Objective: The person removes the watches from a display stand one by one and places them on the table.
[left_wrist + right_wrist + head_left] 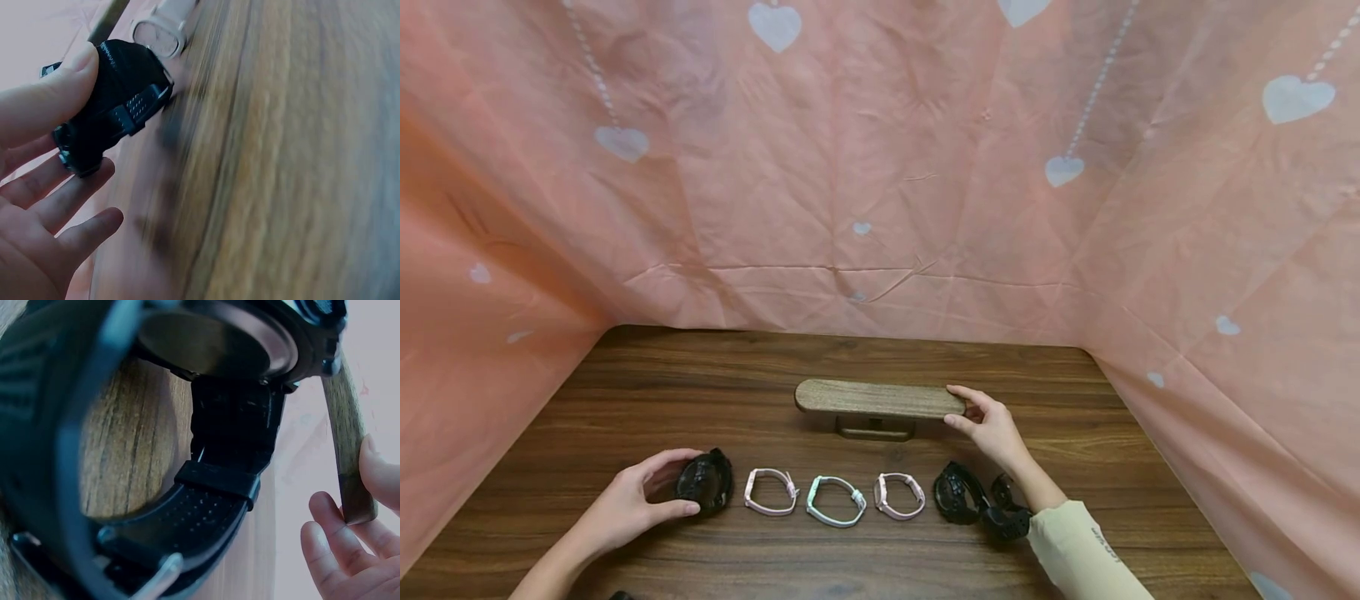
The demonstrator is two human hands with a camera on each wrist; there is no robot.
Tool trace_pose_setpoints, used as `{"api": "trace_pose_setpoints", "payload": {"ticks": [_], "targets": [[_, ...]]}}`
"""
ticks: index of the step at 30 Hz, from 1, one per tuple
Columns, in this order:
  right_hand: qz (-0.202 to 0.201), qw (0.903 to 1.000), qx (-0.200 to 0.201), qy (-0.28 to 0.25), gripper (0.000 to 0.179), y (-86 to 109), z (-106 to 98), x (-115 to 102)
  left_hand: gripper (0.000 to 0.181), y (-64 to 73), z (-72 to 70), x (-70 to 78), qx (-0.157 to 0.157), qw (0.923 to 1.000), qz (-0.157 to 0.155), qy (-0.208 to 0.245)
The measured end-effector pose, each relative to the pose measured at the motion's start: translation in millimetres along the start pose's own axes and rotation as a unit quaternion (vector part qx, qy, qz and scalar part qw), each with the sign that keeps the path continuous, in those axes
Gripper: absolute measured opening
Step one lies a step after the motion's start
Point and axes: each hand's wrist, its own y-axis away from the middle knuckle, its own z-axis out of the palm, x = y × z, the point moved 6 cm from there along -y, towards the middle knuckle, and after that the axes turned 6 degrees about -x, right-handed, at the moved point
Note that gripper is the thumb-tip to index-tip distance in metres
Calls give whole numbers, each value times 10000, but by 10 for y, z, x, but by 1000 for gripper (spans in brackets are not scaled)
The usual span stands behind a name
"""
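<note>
Beside the left end of the row, my left hand (628,500) grips a black wristwatch (706,482) between thumb and fingers. The left wrist view shows the black strap (128,94) under the thumb. My right hand (996,429) holds the right end of a wooden display stand (880,400), thumb in front and fingertips on top. Its long rounded bar sits on a low base (874,431). The bar's end (356,500) shows between thumb and fingers in the right wrist view. Another black wristwatch (955,493), strap buckled in a loop, lies below the right forearm.
Between the black watches lie a pink watch (771,510), a mint watch (837,522) and another pink watch (901,514), each strap looped. A small dark object (621,595) shows at the bottom edge. A pink heart-print curtain (880,208) surrounds the wooden table (715,375).
</note>
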Motion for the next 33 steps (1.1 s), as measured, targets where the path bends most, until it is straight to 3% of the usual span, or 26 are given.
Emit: {"api": "trace_pose_setpoints", "payload": {"ticks": [7, 19, 33], "targets": [[-64, 10000, 63, 35, 47, 10, -12, 2, 58, 45, -57, -64, -10, 9997, -154, -213], [-70, 9999, 53, 49, 47, 18, -4, 13, 56, 98, -84, -131, -62, 9991, -365, -190], [-5, 9999, -16, 112, 49, 52, -50, -13, 56, 118, -167, -111, -5, 9998, 175, 31]]}}
